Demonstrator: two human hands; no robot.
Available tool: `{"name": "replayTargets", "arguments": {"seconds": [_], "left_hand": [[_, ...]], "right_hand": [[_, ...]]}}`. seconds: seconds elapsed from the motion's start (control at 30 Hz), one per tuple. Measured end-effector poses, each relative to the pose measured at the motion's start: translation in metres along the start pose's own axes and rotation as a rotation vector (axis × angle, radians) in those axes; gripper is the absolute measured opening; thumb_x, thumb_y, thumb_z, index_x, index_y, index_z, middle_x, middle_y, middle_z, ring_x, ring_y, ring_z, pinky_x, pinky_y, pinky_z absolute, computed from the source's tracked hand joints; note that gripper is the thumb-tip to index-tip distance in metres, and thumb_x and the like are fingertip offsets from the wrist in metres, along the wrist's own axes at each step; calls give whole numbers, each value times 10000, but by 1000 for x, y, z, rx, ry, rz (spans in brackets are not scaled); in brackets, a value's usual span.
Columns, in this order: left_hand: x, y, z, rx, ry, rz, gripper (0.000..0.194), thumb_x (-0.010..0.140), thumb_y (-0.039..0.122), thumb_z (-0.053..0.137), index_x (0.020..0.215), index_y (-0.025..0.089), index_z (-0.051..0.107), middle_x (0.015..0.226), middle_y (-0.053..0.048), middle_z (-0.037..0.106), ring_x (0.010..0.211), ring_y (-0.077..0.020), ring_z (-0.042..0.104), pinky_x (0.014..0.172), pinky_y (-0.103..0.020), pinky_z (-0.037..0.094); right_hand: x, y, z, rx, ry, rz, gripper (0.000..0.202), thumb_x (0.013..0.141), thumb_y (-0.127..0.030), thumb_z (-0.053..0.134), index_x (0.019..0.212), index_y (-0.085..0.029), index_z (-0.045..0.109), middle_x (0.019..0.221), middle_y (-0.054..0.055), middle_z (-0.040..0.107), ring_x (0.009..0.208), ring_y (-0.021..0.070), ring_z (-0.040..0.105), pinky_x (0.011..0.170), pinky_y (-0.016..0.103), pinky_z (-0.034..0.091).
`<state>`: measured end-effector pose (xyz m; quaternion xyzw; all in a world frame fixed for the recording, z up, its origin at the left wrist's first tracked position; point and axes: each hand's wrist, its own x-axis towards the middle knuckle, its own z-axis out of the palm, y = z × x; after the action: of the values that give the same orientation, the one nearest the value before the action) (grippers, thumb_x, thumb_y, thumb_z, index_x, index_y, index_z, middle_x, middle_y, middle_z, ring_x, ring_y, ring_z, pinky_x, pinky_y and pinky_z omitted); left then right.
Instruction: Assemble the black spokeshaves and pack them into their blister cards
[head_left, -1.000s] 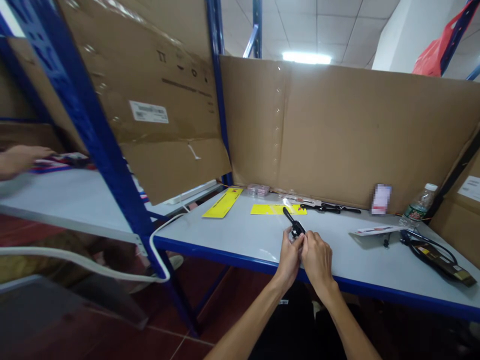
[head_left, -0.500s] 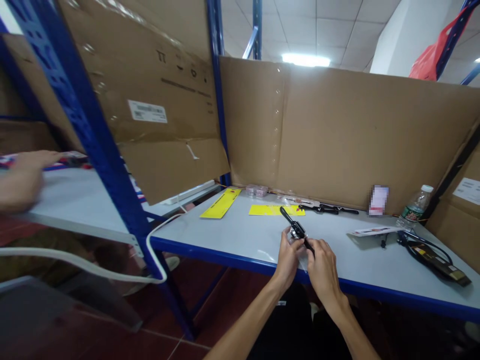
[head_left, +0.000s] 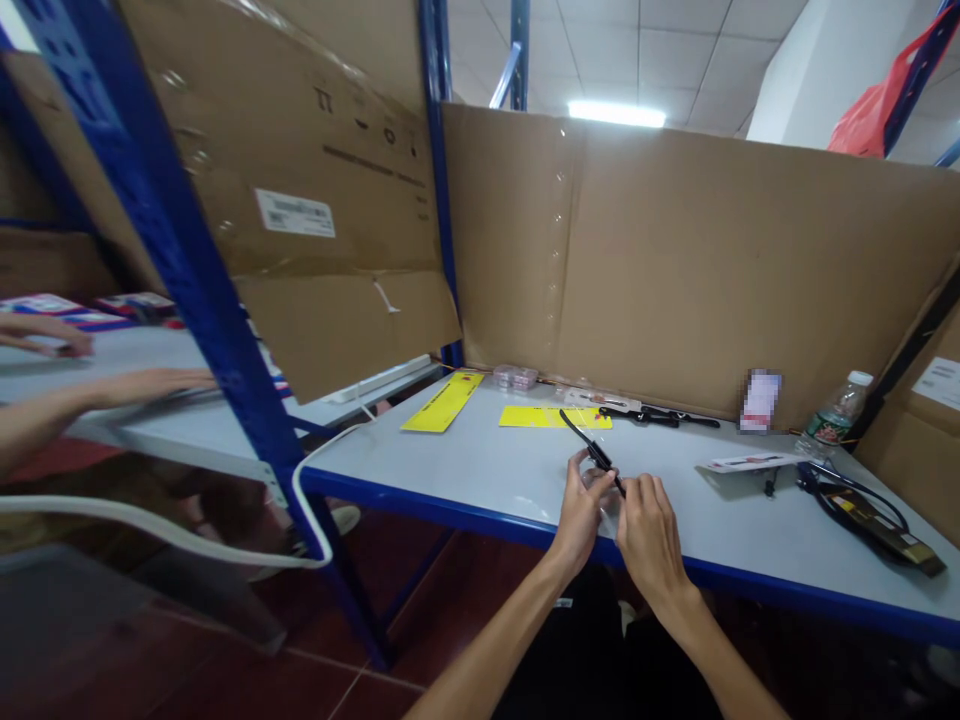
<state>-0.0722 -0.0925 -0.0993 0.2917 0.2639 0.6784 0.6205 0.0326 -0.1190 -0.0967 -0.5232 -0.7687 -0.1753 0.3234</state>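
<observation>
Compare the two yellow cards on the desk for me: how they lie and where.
The left yellow card lies at a slant, its long side running away from the person, while the right yellow card lies crosswise. The left yellow card is near the desk's left end; the right yellow card is farther right, beside the black straps. Both are long, narrow and flat on the desk.

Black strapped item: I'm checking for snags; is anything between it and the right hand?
Nothing visible: the right hand meets the lower end of the black strapped item. Clear plastic shows below it.
</observation>
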Motion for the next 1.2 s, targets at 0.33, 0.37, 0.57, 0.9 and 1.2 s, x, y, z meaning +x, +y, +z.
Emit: {"name": "replayTargets", "arguments": {"seconds": [0.33, 0.37, 0.57, 0.9, 1.2], "left_hand": [[2, -1, -2, 59, -100, -12, 954, 769, 601, 784, 1503, 279, 266, 831, 1, 645, 701, -162, 648, 653, -275, 515], [3, -1, -3, 62, -108, -17, 960, 784, 625, 760, 1518, 286, 241, 819, 6, 639, 681, -157, 641, 634, -267, 512], [10, 15, -17, 43, -201, -164, 849, 884, 660, 626, 1541, 273, 253, 814, -26, 654, 625, -142, 629, 599, -243, 521], [-21, 52, -10, 95, -731, -691, 593, 937, 567, 585, 1448, 290, 465, 910, -92, 655, 735, -241, 683, 538, -345, 592], [-44, 44, -12, 62, -808, -768, 583, 793, 294, 806, 1310, 282, 538, 989, -84, 663, 762, -285, 744, 541, -327, 590]], "right_hand": [[10, 6, -8, 203, -71, 188, 155, 978, -129, 369, 988, -181, 515, 820, 89, 660, 710, 248, 646, 610, 317, 460], [11, 10, -12, 236, -66, 203, 139, 975, -145, 382, 992, -185, 514, 801, 75, 668, 699, 237, 655, 601, 304, 461], [18, 65, -91, 550, -51, 318, 235, 992, -416, 474, 946, -201, 557, 671, -10, 597, 517, 151, 569, 494, 260, 444], [53, 104, -152, 1009, -812, 252, 340, 869, -501, 684, 874, -168, 615, 620, -41, 592, 406, 75, 480, 383, 201, 362], [63, 96, -104, 718, -838, 274, 294, 781, -442, 732, 858, -194, 594, 607, -74, 510, 471, 82, 385, 429, 215, 250]]}}
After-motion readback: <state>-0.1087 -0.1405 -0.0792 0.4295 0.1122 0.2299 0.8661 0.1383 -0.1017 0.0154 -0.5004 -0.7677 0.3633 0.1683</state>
